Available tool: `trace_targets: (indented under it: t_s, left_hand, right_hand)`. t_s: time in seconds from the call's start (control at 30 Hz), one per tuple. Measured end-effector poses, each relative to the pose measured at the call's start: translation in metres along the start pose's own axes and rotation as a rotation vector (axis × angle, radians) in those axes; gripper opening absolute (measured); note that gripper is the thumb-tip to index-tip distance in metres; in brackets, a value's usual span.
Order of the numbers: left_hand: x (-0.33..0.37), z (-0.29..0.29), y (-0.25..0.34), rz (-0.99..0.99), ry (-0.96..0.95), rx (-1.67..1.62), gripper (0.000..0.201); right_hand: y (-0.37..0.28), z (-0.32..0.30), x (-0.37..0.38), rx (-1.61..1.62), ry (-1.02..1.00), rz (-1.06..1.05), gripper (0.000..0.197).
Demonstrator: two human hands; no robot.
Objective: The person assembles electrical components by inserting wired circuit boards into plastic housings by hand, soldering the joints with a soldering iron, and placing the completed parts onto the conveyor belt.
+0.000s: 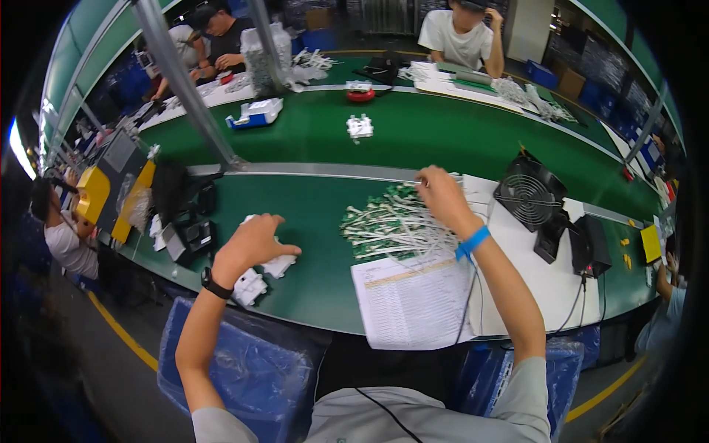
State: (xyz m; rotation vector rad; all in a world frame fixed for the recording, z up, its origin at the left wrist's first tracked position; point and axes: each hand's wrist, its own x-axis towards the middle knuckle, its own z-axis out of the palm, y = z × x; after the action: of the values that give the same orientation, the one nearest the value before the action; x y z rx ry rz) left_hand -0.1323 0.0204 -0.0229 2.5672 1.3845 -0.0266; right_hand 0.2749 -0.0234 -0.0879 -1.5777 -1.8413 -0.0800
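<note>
My left hand is open over the left part of the green bench, its thumb held apart from the fingers. Just beneath it are white plastic housings, partly covered by the hand. I cannot tell whether the palm touches them. My right hand, with a blue band at the wrist, reaches to the far right edge of a pile of white wires with small green circuit boards. Its fingers are curled and pinched together there; what is between them is hidden. A printed sheet lies in front of the pile.
A black fan and a black box with cables stand on the right. Black devices and a yellow machine are on the left. Beyond the metal rail runs a green conveyor carrying a white part. Co-workers sit opposite.
</note>
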Motion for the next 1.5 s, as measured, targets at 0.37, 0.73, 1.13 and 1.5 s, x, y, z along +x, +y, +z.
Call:
trace_targets:
  t_s: [0.37,0.73,1.13,1.5]
  left_hand:
    - [-0.038,0.064,-0.038,0.105,0.193,-0.117,0.069]
    - [-0.025,0.030,0.043,0.430,0.239,-0.446,0.100]
    - [-0.035,0.017,0.134,0.702,0.232,-0.488,0.138]
    - [-0.027,0.013,0.173,0.743,0.058,-0.509,0.144]
  right_hand:
    - [-0.006,0.026,0.035,-0.069,0.240,0.041,0.014]
    - [-0.103,-0.053,0.032,0.400,0.667,-0.095,0.011]
    - [-0.164,-0.065,-0.059,0.122,-0.026,-0.357,0.014]
    - [-0.156,-0.069,-0.083,-0.115,0.001,-0.252,0.013]
